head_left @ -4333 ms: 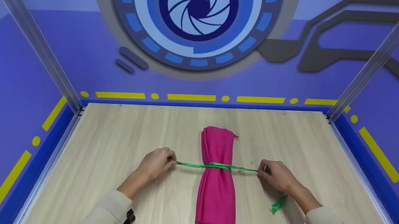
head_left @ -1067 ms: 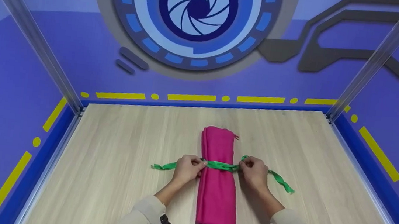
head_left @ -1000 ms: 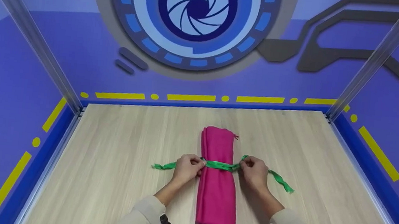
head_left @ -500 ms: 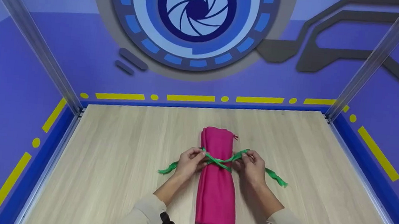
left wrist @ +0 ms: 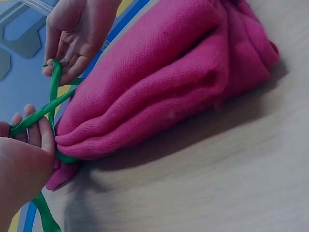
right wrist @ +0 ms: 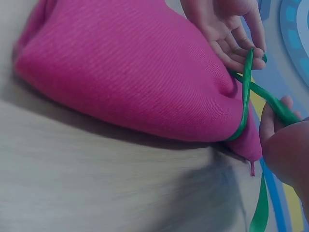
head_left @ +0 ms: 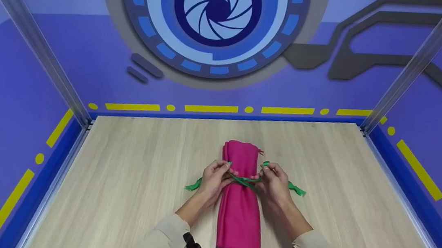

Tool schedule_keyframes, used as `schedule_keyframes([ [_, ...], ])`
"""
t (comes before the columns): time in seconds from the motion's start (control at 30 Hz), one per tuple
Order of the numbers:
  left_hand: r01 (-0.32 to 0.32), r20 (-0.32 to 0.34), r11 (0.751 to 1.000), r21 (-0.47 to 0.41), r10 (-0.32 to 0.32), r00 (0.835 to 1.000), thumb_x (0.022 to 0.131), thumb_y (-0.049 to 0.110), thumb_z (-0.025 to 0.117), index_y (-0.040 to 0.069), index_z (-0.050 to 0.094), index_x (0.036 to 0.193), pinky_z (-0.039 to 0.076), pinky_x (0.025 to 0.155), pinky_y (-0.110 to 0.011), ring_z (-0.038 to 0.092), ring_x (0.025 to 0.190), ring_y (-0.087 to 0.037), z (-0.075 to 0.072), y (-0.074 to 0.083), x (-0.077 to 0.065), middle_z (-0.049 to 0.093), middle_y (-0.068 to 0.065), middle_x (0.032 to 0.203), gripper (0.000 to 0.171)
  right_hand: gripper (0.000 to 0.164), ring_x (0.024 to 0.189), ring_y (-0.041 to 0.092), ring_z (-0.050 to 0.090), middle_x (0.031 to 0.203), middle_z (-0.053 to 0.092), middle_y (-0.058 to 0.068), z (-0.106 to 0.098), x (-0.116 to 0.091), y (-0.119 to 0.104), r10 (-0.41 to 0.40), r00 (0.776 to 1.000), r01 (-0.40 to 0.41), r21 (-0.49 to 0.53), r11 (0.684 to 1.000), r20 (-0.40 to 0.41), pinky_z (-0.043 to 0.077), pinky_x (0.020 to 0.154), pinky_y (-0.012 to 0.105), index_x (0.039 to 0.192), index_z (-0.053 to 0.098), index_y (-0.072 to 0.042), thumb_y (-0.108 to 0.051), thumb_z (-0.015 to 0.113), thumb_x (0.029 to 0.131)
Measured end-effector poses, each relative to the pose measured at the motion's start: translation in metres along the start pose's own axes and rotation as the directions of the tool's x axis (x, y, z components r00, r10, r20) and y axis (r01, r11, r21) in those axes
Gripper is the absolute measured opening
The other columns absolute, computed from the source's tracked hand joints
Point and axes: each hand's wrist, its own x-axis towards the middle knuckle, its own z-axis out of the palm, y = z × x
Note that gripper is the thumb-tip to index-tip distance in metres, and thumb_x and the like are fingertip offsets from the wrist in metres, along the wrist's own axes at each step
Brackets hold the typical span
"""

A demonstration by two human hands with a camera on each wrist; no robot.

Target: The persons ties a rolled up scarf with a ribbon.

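A folded magenta knit scarf (head_left: 240, 224) lies lengthwise on the table, cinched at its middle by a green ribbon (head_left: 244, 182). The ribbon's two ends cross over the top of the scarf, as the left wrist view also shows. My left hand (head_left: 212, 178) pinches one end between thumb and forefinger at the scarf's left side. Opposite it, my right hand (head_left: 277, 185) pinches the other end, with a bit of green above the fingertips. Loose ribbon tails hang out beyond both hands. In the right wrist view the ribbon (right wrist: 246, 92) runs up from the scarf (right wrist: 135, 72) to the fingers.
The wood-grain table (head_left: 140, 152) is bounded by a blue patterned back wall (head_left: 207, 94) and by side walls with metal corner posts. Black wrist mounts (head_left: 192, 246) sit at both beige sleeves. A small tassel (head_left: 261, 152) sticks out at the scarf's far end.
Earlier the hands were wide apart, pulling the ribbon taut. They have since come in to the scarf, lifted the ends into a crossing, and now stand slightly closer together and higher.
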Motion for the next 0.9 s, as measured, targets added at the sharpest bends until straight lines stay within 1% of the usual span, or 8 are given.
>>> schedule_keyframes([
  [0.1, -0.005, -0.022, 0.999, -0.035, 0.005, 1.0, 0.111, 0.008, 0.053, 0.001, 0.056, 0.118, 0.059, 0.09, -0.038, 0.071, 0.09, -0.022, -0.001, -0.002, 0.001, 0.067, -0.013, 0.098, 0.01, 0.015, 0.071, 0.021, 0.064, 0.085, 0.057, 0.012, 0.0, 0.0, 0.001, -0.009, 1.0, 0.009, -0.054, 0.999, 0.007, 0.056, 0.068, 0.034, 0.118, 0.053, 0.011, -0.001, 0.05, 0.11],
  [0.2, -0.005, -0.031, 0.999, -0.054, 0.004, 1.0, 0.111, 0.008, 0.054, 0.0, 0.055, 0.118, 0.06, 0.088, -0.038, 0.07, 0.085, -0.02, -0.002, -0.004, 0.001, 0.064, -0.011, 0.096, 0.011, 0.015, 0.068, 0.02, 0.063, 0.084, 0.06, 0.013, -0.002, 0.001, 0.002, -0.022, 1.0, 0.021, -0.125, 0.992, -0.002, 0.049, 0.062, 0.03, 0.118, 0.056, 0.01, -0.002, 0.052, 0.11],
  [0.27, -0.005, -0.036, 0.999, -0.051, 0.003, 0.999, 0.111, 0.008, 0.055, 0.0, 0.055, 0.118, 0.06, 0.087, -0.038, 0.069, 0.084, -0.019, -0.003, -0.005, 0.001, 0.064, -0.01, 0.094, 0.011, 0.015, 0.068, 0.02, 0.062, 0.085, 0.061, 0.014, -0.004, 0.002, 0.004, -0.034, 0.999, 0.032, -0.166, 0.986, -0.008, 0.047, 0.061, 0.029, 0.117, 0.058, 0.009, -0.002, 0.053, 0.11],
  [0.37, -0.005, -0.036, 1.0, -0.03, 0.004, 0.999, 0.111, 0.009, 0.054, 0.001, 0.056, 0.118, 0.06, 0.085, -0.036, 0.067, 0.083, -0.018, -0.004, -0.007, 0.0, 0.063, -0.008, 0.093, 0.01, 0.014, 0.07, 0.02, 0.061, 0.086, 0.062, 0.017, -0.008, 0.003, 0.007, -0.056, 0.998, 0.052, -0.207, 0.977, -0.011, 0.051, 0.065, 0.029, 0.116, 0.059, 0.009, -0.002, 0.054, 0.109],
  [0.5, -0.01, -0.041, 1.0, 0.003, 0.01, 0.999, 0.111, 0.009, 0.054, 0.004, 0.057, 0.116, 0.059, 0.081, -0.033, 0.065, 0.082, -0.018, -0.005, -0.009, 0.001, 0.063, -0.007, 0.093, 0.008, 0.014, 0.072, 0.021, 0.058, 0.087, 0.061, 0.018, -0.01, 0.003, 0.009, -0.076, 0.997, 0.073, -0.218, 0.973, -0.005, 0.055, 0.069, 0.03, 0.115, 0.058, 0.011, -0.001, 0.054, 0.109],
  [0.73, -0.012, -0.061, 1.0, 0.026, 0.013, 0.998, 0.111, 0.01, 0.055, 0.003, 0.058, 0.116, 0.058, 0.077, -0.03, 0.065, 0.082, -0.018, -0.007, -0.01, 0.001, 0.064, -0.008, 0.094, 0.009, 0.013, 0.077, 0.023, 0.057, 0.089, 0.064, 0.008, -0.012, 0.003, 0.009, -0.073, 0.997, 0.07, -0.197, 0.978, -0.008, 0.052, 0.068, 0.029, 0.115, 0.058, 0.011, 0.0, 0.056, 0.108],
  [0.87, -0.005, -0.065, 1.0, 0.029, 0.007, 0.998, 0.111, 0.01, 0.056, 0.001, 0.058, 0.117, 0.058, 0.077, -0.031, 0.065, 0.082, -0.019, -0.007, -0.01, 0.001, 0.064, -0.008, 0.093, 0.011, 0.011, 0.075, 0.024, 0.054, 0.09, 0.063, 0.016, -0.011, 0.002, 0.008, -0.068, 0.998, 0.066, -0.201, 0.977, 0.001, 0.052, 0.066, 0.029, 0.113, 0.059, 0.01, 0.001, 0.055, 0.108],
  [0.9, -0.003, -0.067, 1.0, 0.027, 0.005, 0.998, 0.111, 0.01, 0.056, 0.001, 0.058, 0.117, 0.058, 0.077, -0.031, 0.065, 0.082, -0.019, -0.006, -0.01, 0.001, 0.064, -0.008, 0.093, 0.011, 0.011, 0.075, 0.024, 0.055, 0.089, 0.063, 0.016, -0.011, 0.002, 0.008, -0.07, 0.997, 0.07, -0.214, 0.974, 0.006, 0.052, 0.066, 0.029, 0.114, 0.058, 0.01, 0.001, 0.055, 0.108],
])
